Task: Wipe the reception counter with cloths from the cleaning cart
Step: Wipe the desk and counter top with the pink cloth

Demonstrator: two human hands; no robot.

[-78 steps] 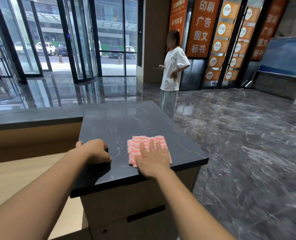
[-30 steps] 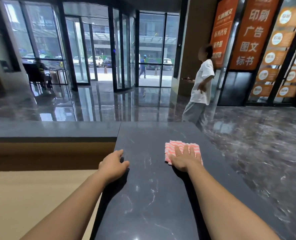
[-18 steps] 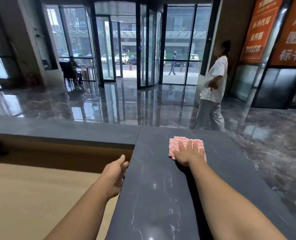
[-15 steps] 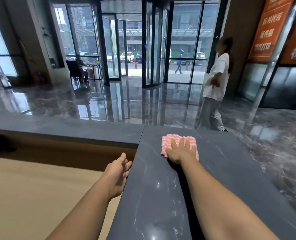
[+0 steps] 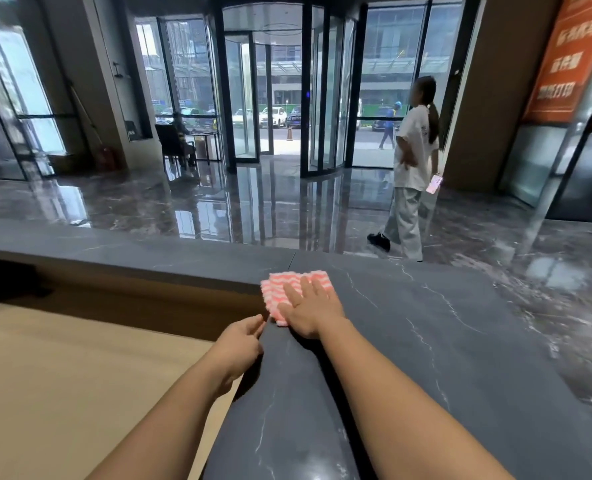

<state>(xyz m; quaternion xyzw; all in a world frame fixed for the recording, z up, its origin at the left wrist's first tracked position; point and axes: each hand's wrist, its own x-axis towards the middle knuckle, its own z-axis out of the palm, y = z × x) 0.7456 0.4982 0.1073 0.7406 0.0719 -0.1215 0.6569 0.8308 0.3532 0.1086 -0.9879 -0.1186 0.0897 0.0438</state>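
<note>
Head camera view, looking forward and down across a lobby reception desk. At far left we see a lower desk surface (image 5: pixel 62 375) of pale wood, set below the raised counter. Beyond it, across a glossy dark marble floor (image 5: pixel 149 202), a seated person (image 5: pixel 181 133) waits at a small table by the glass wall.

Moving right, our left hand (image 5: pixel 239 344) reaches to the left edge of the reception counter (image 5: pixel 426 341), a dark grey stone top with thin white veins. Its fingers are loosely bent and touch that edge; they hold nothing that we can make out. Straight ahead in the distance stands a glass revolving door (image 5: pixel 263 91), with parked cars visible outside.

Just right of the left hand lies the cloth (image 5: pixel 280 289), pink and white in wavy stripes, folded flat on the counter near its left edge and close to the inner corner where the narrower ledge meets the wider top. Our right hand (image 5: pixel 311 310) lies on the cloth's right half, palm down, fingers straight and spread, pressing it to the stone without gripping it.

Further right, on the lobby floor behind the counter, a person in a white T-shirt (image 5: pixel 414 150) and pale trousers walks with a pink phone (image 5: pixel 434 184) in one hand. At far right hangs an orange banner (image 5: pixel 561 57) with blurred white characters.
</note>
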